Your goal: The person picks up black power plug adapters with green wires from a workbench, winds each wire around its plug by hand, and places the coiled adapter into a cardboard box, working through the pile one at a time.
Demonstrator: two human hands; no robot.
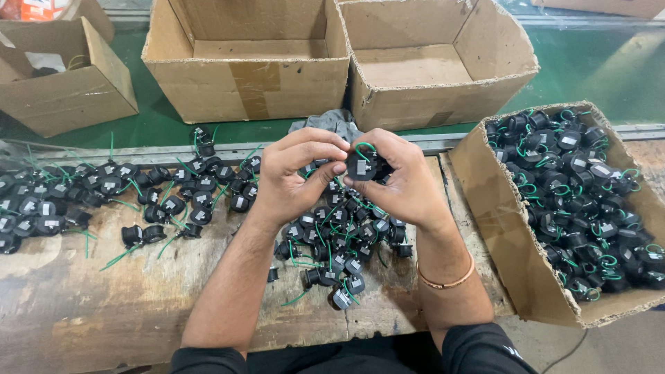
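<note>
- The worktop (pixel 83 305) is a worn wooden board, with a green surface running behind it and three open cardboard boxes (pixel 249 62) standing on that, apart from the parts.
- A cardboard box at the right (pixel 512 256) sits tilted against the worktop's edge and is filled with small black round parts carrying looped green wires.
- A row of the same black parts (pixel 104 187) spreads along the left of the worktop, their green wires mostly lying straight (well apart from both hands).
- A loose heap of parts (pixel 332 242) lies directly under the hands, between the two forearms.
- The left hand (pixel 294 180) is closed, its thumb and fingertips pressed toward the centre, touching the left side of the held part.
- The right hand (pixel 405 180) is closed on the black part (pixel 361 166), fingers wrapped behind it, so it carries the piece; it is the nearer hand, with the left only meeting it at the edge.
- The black part is held above the heap, between the two hands, its round labelled face turned up toward the camera.
- Its green wire (pixel 365 146) curls in a loop over the top of the part, just above the fingertips (the loop's ends are hidden).
</note>
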